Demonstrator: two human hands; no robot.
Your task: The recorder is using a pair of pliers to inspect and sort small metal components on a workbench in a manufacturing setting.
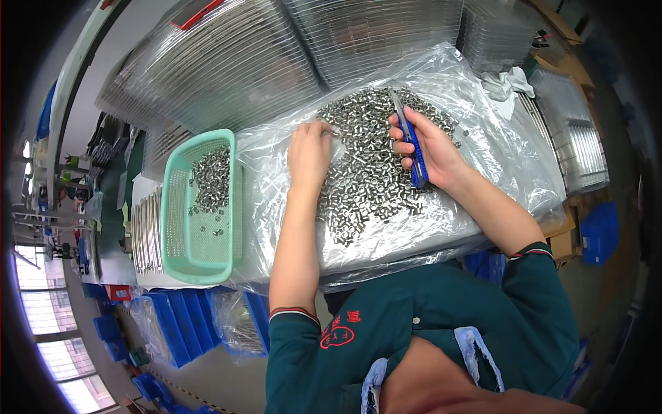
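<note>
A blue utility knife [412, 148] lies in my right hand [436, 148], its metal blade end pointing away from me over the pile. My fingers are wrapped round its handle. My left hand [310, 153] is at the left edge of the pile, fingers curled and thumb pressed in. What its fingertips hold, if anything, is too small to make out. Between and beneath both hands spreads a heap of small shiny ring-like metal parts [369, 162] on a clear plastic sheet [276, 228].
Left of the heap stands a light green plastic basket [196, 270] holding more small metal parts. Stacked clear plastic trays [227, 76] line the back. A whitish cloth [508, 86] lies at the back right. Blue bins [181, 324] sit below the table's left front.
</note>
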